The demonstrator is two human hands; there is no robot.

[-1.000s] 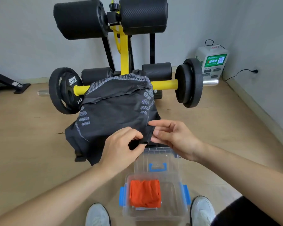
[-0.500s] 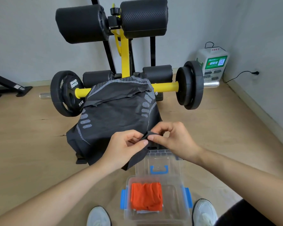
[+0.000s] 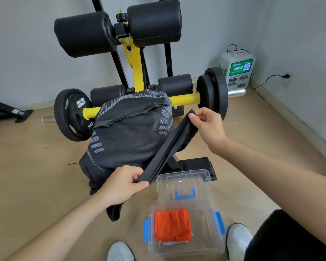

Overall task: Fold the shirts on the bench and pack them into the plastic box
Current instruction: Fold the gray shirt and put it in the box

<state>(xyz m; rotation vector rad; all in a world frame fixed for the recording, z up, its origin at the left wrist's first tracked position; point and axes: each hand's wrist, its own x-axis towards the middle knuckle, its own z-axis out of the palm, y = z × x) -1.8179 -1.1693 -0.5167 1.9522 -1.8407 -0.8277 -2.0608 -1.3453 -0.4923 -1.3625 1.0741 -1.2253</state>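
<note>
Far left: black floor frame (image 3: 8, 112) by the wall. Next, a black plate (image 3: 73, 114) on a yellow bar (image 3: 184, 99), plate resting on the wood floor. Bench (image 3: 154, 29) mid-frame w/ black roller pads. Black shirt (image 3: 128, 136) is draped over its seat, grey dotted trim showing, some cloth hanging off the near-left side. L hand (image 3: 120, 185) sits low at the shirt's near edge: thumb & curled fingers pinch the lower end of a bunched edge. That edge runs taut, diagonally up-right, to R hand (image 3: 209, 127), raised off the bench's right side; thumb & forefinger pinch the upper end, other fingers loosely curled. Below, on the floor btwn two white shoes (image 3: 120, 251): clear box (image 3: 207, 240) w/ blue clips, open, folded orange shirt (image 3: 172, 226) in its left half. Lid (image 3: 183, 180) lies just beyond the box, toward the bench. Right of R hand: two black plates (image 3: 213, 97) on the bar's end. Far-right corner: white charger unit (image 3: 237, 70) w/ green screen.
</note>
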